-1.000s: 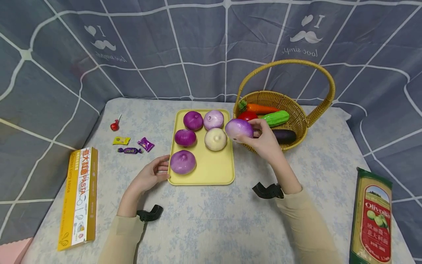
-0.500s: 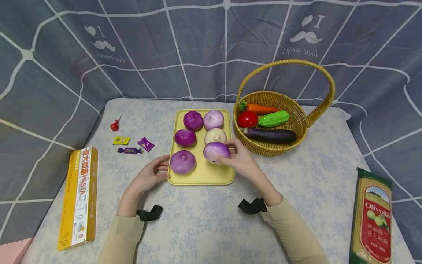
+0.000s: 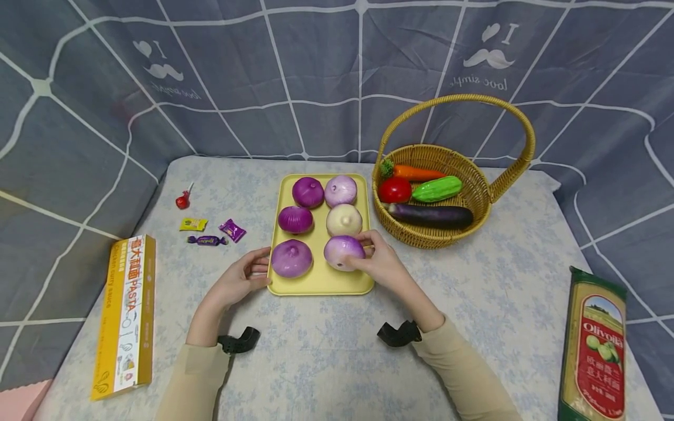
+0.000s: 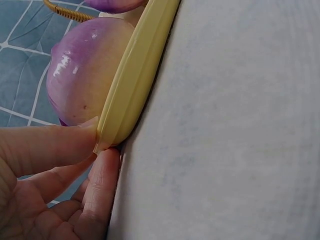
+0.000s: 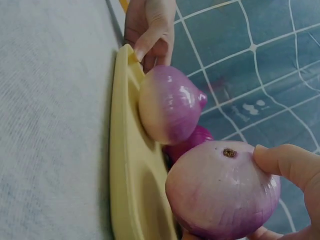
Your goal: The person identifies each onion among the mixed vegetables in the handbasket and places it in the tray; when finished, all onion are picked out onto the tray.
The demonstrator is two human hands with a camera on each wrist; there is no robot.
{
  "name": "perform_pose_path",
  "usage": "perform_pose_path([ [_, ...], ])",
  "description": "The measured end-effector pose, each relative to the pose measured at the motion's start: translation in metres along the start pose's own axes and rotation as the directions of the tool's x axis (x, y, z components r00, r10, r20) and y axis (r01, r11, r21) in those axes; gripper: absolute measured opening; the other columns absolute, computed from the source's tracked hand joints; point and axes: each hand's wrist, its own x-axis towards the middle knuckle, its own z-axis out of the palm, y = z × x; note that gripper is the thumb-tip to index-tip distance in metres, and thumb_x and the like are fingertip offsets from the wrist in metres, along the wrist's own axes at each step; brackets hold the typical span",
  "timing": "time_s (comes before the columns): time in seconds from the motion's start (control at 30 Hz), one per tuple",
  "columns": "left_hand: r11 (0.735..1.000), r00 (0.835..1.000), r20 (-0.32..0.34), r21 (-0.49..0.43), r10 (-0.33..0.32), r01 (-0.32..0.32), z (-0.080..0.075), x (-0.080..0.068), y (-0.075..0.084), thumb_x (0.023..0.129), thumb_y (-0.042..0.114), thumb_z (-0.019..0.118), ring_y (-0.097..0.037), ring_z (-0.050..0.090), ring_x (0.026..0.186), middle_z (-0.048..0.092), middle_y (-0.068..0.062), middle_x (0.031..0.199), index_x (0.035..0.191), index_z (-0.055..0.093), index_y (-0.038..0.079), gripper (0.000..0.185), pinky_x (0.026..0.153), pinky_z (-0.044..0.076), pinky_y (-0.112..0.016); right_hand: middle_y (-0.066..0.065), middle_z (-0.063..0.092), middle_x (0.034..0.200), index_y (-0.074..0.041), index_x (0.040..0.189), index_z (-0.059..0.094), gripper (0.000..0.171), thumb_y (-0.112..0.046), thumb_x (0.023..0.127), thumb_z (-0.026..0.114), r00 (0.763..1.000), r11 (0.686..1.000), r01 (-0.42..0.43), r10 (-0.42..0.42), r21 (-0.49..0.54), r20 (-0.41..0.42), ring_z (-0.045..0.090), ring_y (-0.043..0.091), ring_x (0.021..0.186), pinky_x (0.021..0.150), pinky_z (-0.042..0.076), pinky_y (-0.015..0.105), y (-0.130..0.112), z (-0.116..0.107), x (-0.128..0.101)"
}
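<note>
My right hand (image 3: 384, 261) grips a purple-and-white onion (image 3: 341, 252) low over the front right part of the yellow tray (image 3: 326, 285). In the right wrist view, a gap shows between this onion (image 5: 222, 192) and the tray floor, and the thumb lies near its brown root end. My left hand (image 3: 240, 279) pinches the tray's left front corner, thumb on the rim and a finger below it in the left wrist view. Beside that corner sits a light purple onion (image 3: 292, 258). Two darker purple onions, a pale purple onion (image 3: 341, 191) and a white onion (image 3: 344, 221) fill the back.
Right of the tray stands a wicker basket (image 3: 421, 237) holding a carrot, a tomato, a green vegetable and an eggplant (image 3: 432, 216). Several candies (image 3: 207, 240) and a pasta box (image 3: 126, 316) lie left. A pasta bag (image 3: 595, 345) lies far right.
My right hand has carried the onion left from beside the basket to over the tray, then slightly lower and nearer the front. The left hand has stayed at the tray corner.
</note>
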Motion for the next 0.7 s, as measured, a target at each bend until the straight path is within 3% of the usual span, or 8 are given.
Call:
perform_pose_path([
  [0.2, 1.0, 1.0, -0.003, 0.001, 0.0, 0.0, 0.0, 0.0, 0.0, 0.089, -0.003, 0.064, -0.03, 0.053, 0.116, 0.049, -0.024, 0.131, 0.152, 0.03, -0.001, 0.071, 0.088, 0.048, -0.014, 0.017, 0.061, 0.121, -0.002, 0.128, 0.053, 0.056, -0.026, 0.083, 0.075, 1.0, 1.0, -0.009, 0.009, 0.004, -0.004, 0.06, 0.031, 0.113, 0.096, 0.05, 0.041, 0.006, -0.001, 0.002],
  [0.4, 1.0, 1.0, -0.002, 0.0, -0.003, 0.003, 0.001, 0.0, 0.0, 0.089, -0.002, 0.064, -0.029, 0.053, 0.116, 0.049, -0.024, 0.131, 0.152, 0.029, -0.001, 0.072, 0.088, 0.049, -0.015, 0.015, 0.064, 0.117, -0.004, 0.126, 0.057, 0.055, -0.034, 0.084, 0.074, 0.999, 0.997, -0.052, 0.051, -0.058, -0.012, 0.061, 0.028, 0.109, 0.092, 0.051, 0.039, 0.01, -0.002, 0.005],
  [0.7, 1.0, 1.0, -0.007, -0.002, -0.011, 0.011, 0.001, 0.0, 0.001, 0.089, -0.002, 0.064, -0.03, 0.053, 0.117, 0.049, -0.024, 0.131, 0.152, 0.03, -0.001, 0.072, 0.088, 0.048, -0.014, 0.015, 0.066, 0.116, -0.003, 0.129, 0.058, 0.056, -0.039, 0.087, 0.069, 0.999, 0.993, -0.042, 0.043, -0.107, 0.004, 0.061, 0.027, 0.109, 0.091, 0.051, 0.038, 0.012, -0.002, 0.009],
])
